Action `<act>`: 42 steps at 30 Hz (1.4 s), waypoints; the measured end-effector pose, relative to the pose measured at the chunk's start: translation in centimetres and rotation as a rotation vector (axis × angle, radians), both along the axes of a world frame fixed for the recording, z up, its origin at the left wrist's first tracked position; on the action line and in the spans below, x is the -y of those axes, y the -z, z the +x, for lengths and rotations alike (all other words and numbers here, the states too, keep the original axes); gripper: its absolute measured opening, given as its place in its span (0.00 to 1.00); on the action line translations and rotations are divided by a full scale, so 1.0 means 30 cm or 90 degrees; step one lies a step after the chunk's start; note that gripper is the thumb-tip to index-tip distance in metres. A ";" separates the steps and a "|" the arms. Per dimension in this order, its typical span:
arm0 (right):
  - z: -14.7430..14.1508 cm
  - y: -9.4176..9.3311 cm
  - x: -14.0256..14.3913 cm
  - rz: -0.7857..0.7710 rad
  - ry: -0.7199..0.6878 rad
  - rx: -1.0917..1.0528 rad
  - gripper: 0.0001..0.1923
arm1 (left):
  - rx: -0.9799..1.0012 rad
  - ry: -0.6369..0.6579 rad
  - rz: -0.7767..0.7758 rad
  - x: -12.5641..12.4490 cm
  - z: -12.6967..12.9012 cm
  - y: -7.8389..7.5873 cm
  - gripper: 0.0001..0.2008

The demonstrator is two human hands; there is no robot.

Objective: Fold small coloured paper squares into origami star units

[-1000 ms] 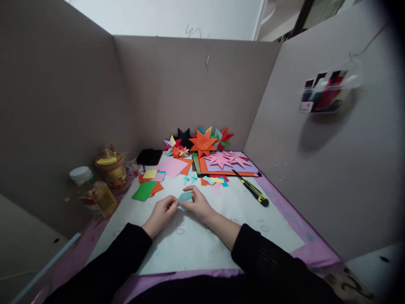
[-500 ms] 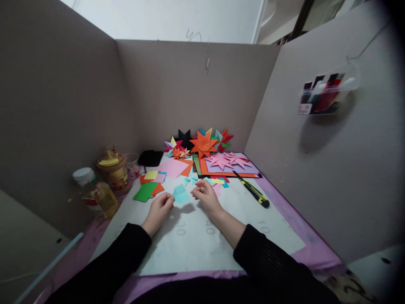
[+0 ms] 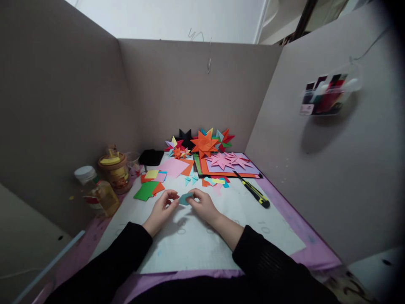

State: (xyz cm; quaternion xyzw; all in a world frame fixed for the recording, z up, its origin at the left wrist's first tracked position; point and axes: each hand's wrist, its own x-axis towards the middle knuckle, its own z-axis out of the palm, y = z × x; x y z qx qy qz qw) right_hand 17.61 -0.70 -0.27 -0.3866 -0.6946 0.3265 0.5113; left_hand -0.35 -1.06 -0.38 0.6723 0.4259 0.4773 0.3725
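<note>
A small piece of teal paper [image 3: 184, 199], with slanted corners, is held above the white mat between my two hands. My right hand [image 3: 205, 205] pinches its right end between thumb and fingers. At its left end, the thumb and curled fingers of my left hand [image 3: 162, 211] close on the edge. Just beyond the paper lie small folded light-blue pieces [image 3: 191, 180]. Left of them is a green paper sheet [image 3: 145, 191] with orange pieces partly under it.
Several folded paper stars [image 3: 205, 143] stand at the back. Pink stars [image 3: 220, 161] rest on stacked coloured sheets. A yellow-black utility knife [image 3: 255, 191] lies on the right. A bottle [image 3: 101, 196] and a brown cup [image 3: 114, 173] stand left. Grey panels [image 3: 196, 93] enclose the table.
The light-blue paper, lying flatter on the mat before, is now lifted and looks smaller and darker. Both hands have come closer together and grip its ends.
</note>
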 end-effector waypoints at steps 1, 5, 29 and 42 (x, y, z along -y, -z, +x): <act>-0.005 0.002 0.002 -0.017 -0.004 0.001 0.04 | -0.019 0.013 -0.007 -0.001 0.000 0.002 0.11; -0.017 0.013 0.007 -0.055 -0.012 -0.019 0.06 | -0.041 0.041 -0.076 0.000 0.002 0.008 0.11; 0.009 0.023 -0.020 -0.140 -0.053 -0.117 0.07 | -0.006 0.019 0.007 0.008 -0.013 -0.002 0.08; -0.035 0.018 0.006 -0.154 -0.057 -0.250 0.13 | 0.002 -0.063 0.040 0.013 -0.004 -0.015 0.07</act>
